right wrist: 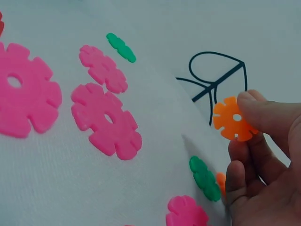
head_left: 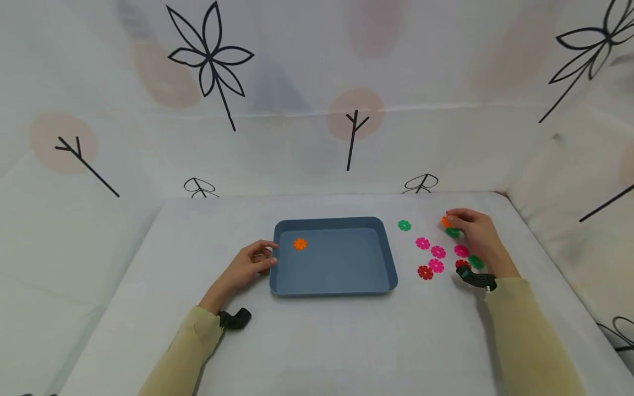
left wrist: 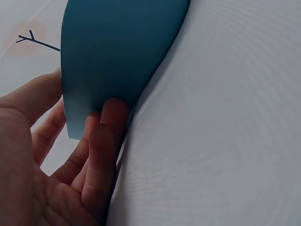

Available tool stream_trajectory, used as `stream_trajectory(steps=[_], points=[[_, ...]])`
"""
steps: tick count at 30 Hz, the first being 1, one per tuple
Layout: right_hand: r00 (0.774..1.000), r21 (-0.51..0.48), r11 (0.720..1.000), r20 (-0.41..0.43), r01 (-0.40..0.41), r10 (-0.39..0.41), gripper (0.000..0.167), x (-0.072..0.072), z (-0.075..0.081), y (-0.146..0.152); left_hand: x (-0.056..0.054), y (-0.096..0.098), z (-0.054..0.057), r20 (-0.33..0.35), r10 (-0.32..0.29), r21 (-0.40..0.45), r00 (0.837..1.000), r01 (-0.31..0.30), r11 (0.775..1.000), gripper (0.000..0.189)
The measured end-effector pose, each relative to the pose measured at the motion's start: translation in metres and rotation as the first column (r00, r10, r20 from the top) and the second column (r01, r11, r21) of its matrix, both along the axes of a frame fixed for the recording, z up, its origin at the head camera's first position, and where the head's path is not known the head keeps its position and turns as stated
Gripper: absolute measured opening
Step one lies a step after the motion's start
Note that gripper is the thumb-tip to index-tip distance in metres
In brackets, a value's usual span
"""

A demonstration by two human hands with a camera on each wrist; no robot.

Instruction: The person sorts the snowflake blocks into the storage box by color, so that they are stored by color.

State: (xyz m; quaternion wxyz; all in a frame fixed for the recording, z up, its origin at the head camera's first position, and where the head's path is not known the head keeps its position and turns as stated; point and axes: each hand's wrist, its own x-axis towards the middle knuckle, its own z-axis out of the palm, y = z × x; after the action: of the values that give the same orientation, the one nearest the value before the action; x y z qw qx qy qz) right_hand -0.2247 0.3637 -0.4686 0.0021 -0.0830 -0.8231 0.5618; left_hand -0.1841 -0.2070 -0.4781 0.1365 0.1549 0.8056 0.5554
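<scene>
A shallow blue-grey tray point(head_left: 329, 286) lies on the table, with one orange flower-shaped disc point(head_left: 300, 243) inside it near the left wall. My left hand point(head_left: 253, 259) holds the tray's left edge. In the left wrist view, fingertips point(left wrist: 114, 113) press the outer wall while another digit reaches over the rim. Thumb and fingers of my right hand point(right wrist: 265, 141) pinch a notched orange flower disc point(right wrist: 229, 117) with a hole in its centre. Below that hand lie a green disc point(right wrist: 205, 179) and, partly hidden, another orange piece point(right wrist: 220, 182).
Right of the tray several pink discs point(head_left: 438, 252) are scattered, along with red ones point(head_left: 425, 273) and green ones point(head_left: 404, 225). A red and a green disc lie under the right wrist. White patterned cloth point(head_left: 297, 154) rises behind the white-covered table point(head_left: 322, 341).
</scene>
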Motion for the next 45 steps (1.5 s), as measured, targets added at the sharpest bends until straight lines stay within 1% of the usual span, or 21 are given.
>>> stream_trajectory(steps=[4,9,11,17,21,24,28,31,32,38,39,43,45], points=[[0.999,-0.002,1.0,-0.046,0.013,-0.013,0.043,0.002,0.004,-0.002,0.0,0.0,0.0,0.011,0.001,0.008,1.0,-0.001,1.0,0.04],[0.998,0.067,0.998,-0.066,-0.01,0.014,0.047,0.003,0.015,-0.012,0.0,0.0,0.0,0.015,-0.003,0.016,1.0,0.003,1.0,0.042],[0.997,0.104,0.994,-0.061,-0.036,0.042,0.049,0.004,0.02,-0.017,0.0,0.0,-0.001,0.012,0.003,0.007,1.0,-0.003,1.0,0.041],[0.99,0.155,0.982,-0.077,-0.109,0.122,0.048,0.003,0.035,-0.042,0.001,0.0,-0.001,-0.008,0.002,0.013,1.0,-0.002,1.0,0.039],[0.977,0.203,0.962,-0.069,-0.182,0.2,0.042,0.003,0.042,-0.067,0.001,-0.001,-0.001,-0.019,-0.003,0.022,1.0,0.003,1.0,0.038],[0.96,0.217,0.946,-0.09,-0.241,0.265,0.034,0.004,0.045,-0.087,0.001,-0.001,-0.002,-0.018,0.0,0.018,1.0,0.0,1.0,0.039],[0.932,0.199,0.931,-0.137,-0.306,0.335,0.024,0.003,0.047,-0.112,0.001,-0.001,-0.003,-0.014,0.003,0.005,1.0,-0.003,1.0,0.04],[0.915,0.195,0.917,-0.146,-0.347,0.377,0.021,0.002,0.048,-0.13,0.0,0.0,-0.004,-0.006,0.002,0.003,1.0,-0.002,1.0,0.04],[0.908,0.194,0.912,-0.148,-0.361,0.391,0.021,0.002,0.048,-0.137,0.001,0.0,-0.003,-0.003,0.002,-0.002,1.0,-0.002,1.0,0.04],[0.852,0.191,0.867,-0.183,-0.46,0.491,0.023,0.005,0.05,-0.17,0.012,0.008,0.022,-0.008,-0.02,0.033,1.0,0.02,0.999,0.039],[0.843,0.186,0.859,-0.183,-0.476,0.506,0.024,0.005,0.051,-0.175,0.013,0.008,0.025,-0.01,-0.025,0.045,1.0,0.025,0.999,0.039],[0.813,0.173,0.832,-0.18,-0.528,0.553,0.025,0.002,0.053,-0.192,0.013,0.008,0.025,-0.008,-0.017,0.029,1.0,0.018,0.999,0.039],[0.802,0.162,0.82,-0.175,-0.549,0.572,0.025,-0.001,0.053,-0.198,0.011,0.007,0.02,-0.007,-0.012,0.02,1.0,0.012,1.0,0.039]])
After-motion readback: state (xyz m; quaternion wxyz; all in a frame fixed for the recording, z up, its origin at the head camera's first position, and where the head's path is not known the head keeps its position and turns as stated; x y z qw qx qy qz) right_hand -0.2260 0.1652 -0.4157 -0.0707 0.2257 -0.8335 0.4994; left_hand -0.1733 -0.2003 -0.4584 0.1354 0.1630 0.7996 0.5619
